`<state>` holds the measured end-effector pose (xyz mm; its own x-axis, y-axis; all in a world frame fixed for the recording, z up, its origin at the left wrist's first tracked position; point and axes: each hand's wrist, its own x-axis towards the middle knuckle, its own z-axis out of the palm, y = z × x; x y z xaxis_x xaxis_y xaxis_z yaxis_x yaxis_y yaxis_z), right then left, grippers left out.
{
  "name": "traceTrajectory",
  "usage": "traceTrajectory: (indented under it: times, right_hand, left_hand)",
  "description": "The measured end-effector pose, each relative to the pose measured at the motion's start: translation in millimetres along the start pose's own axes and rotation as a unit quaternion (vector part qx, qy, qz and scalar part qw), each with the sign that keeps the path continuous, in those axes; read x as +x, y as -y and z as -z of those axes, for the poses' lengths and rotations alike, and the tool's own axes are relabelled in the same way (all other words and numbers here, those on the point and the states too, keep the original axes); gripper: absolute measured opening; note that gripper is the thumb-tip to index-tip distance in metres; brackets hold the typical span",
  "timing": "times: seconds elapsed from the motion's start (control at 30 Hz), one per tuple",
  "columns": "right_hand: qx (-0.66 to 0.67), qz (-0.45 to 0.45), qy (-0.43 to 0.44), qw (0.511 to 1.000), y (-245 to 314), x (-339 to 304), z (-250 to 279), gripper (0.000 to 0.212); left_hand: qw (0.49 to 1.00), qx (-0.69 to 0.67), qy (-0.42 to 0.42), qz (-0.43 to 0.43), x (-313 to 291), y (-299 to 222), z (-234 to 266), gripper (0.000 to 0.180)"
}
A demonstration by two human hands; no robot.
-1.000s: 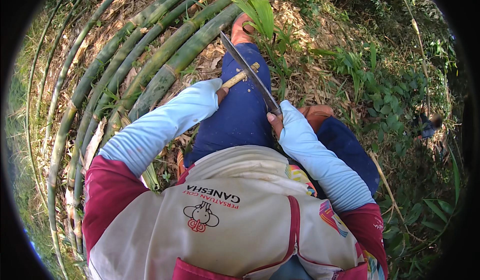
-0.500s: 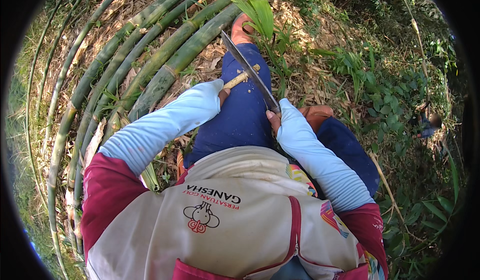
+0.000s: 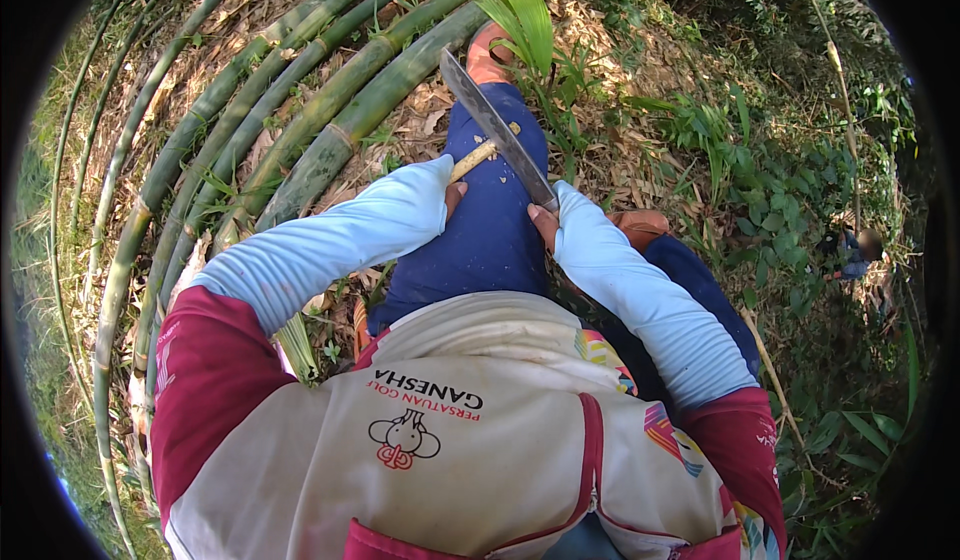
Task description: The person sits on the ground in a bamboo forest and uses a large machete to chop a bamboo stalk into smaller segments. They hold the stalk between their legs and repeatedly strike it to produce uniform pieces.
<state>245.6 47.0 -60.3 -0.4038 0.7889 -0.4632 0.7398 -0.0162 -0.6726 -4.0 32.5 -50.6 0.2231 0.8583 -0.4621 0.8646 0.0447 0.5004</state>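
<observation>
My left hand [image 3: 455,198], its back covered by a light blue sleeve, is closed around a short pale stick of wood or bamboo [image 3: 473,162]. The machete [image 3: 495,125] is in my right hand [image 3: 545,224], which is wrapped round its handle; the grip itself is mostly hidden. Its long dark blade slants away to the upper left and crosses the far end of the stick, seemingly touching it. Both are above my thigh in blue trousers [image 3: 425,255], where small pale chips [image 3: 514,128] lie.
Several long green bamboo poles [image 3: 345,125] lie at the left. Dry leaves [image 3: 610,110] cover the ground, and a leafy green plant [image 3: 525,35] stands beside my orange-brown boot [image 3: 487,57]. Bushes [image 3: 775,200] grow at the right, with another person [image 3: 853,255] farther off.
The machete has shifted slightly away from me, and its blade shows more of its flat side. The stick's end, seen past the blade before, now stops at it.
</observation>
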Motion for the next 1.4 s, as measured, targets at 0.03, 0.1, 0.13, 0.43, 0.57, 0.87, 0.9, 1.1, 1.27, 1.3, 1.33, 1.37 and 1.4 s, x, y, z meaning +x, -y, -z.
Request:
traceTrajectory:
  times: [0.03,0.1,0.13,0.43,0.57,0.87,0.9,1.1,1.27,1.3,1.33,1.37,1.4]
  right_hand:
    - [-0.004,0.011,-0.004,1.0,-2.4,4.5,-0.2,0.034]
    - [-0.014,-0.007,0.013,1.0,1.0,11.4,5.0,0.035]
    - [-0.019,-0.017,0.021,0.999,3.7,12.8,5.9,0.036]
    - [-0.039,-0.046,0.048,0.997,36.7,23.4,22.3,0.035]
    - [-0.047,-0.013,0.031,0.998,35.5,52.3,13.5,0.033]
    - [-0.066,0.117,-0.024,0.991,31.5,41.6,13.3,0.046]
    - [-0.036,0.149,-0.059,0.986,33.7,34.4,15.4,0.047]
    - [0.135,0.109,-0.163,0.971,38.7,14.5,47.7,0.045]
    - [0.295,0.111,-0.174,0.933,47.5,-3.0,75.7,0.038]
    - [0.301,0.118,-0.183,0.929,52.2,-10.9,81.7,0.039]
    - [0.306,0.125,-0.192,0.924,55.2,-19.2,87.9,0.039]
    - [0.306,0.139,-0.192,0.922,55.5,-26.8,93.9,0.042]
    - [0.312,0.137,-0.199,0.919,52.9,-33.5,97.9,0.043]
  left_hand:
    - [1.0,0.0,0.015,0.008,1.0,-0.9,2.0,0.046]
    - [0.999,-0.004,0.029,0.017,0.0,-6.2,7.3,0.049]
    - [0.999,-0.005,0.038,0.021,-0.6,-7.4,8.1,0.05]
    - [1.0,-0.015,0.014,0.018,-2.1,-5.3,1.4,0.054]
    - [0.999,-0.015,0.022,0.019,-0.8,-5.7,0.0,0.056]
    - [0.994,-0.08,0.024,0.066,11.1,9.6,-12.3,0.044]
    - [0.993,-0.096,0.016,0.067,11.7,13.4,-15.0,0.043]
    - [0.985,-0.17,-0.021,0.035,-4.1,8.3,-11.9,0.041]
    - [0.992,-0.079,-0.09,-0.05,-39.4,-54.0,25.2,0.029]
    - [0.99,-0.034,-0.123,-0.063,-39.7,-61.2,27.0,0.025]
    - [0.987,-0.02,-0.139,-0.075,-41.3,-69.7,30.6,0.024]
    - [0.984,-0.007,-0.154,-0.086,-43.8,-80.5,35.8,0.023]
    - [0.981,0.007,-0.17,-0.097,-47.4,-92.4,41.1,0.023]
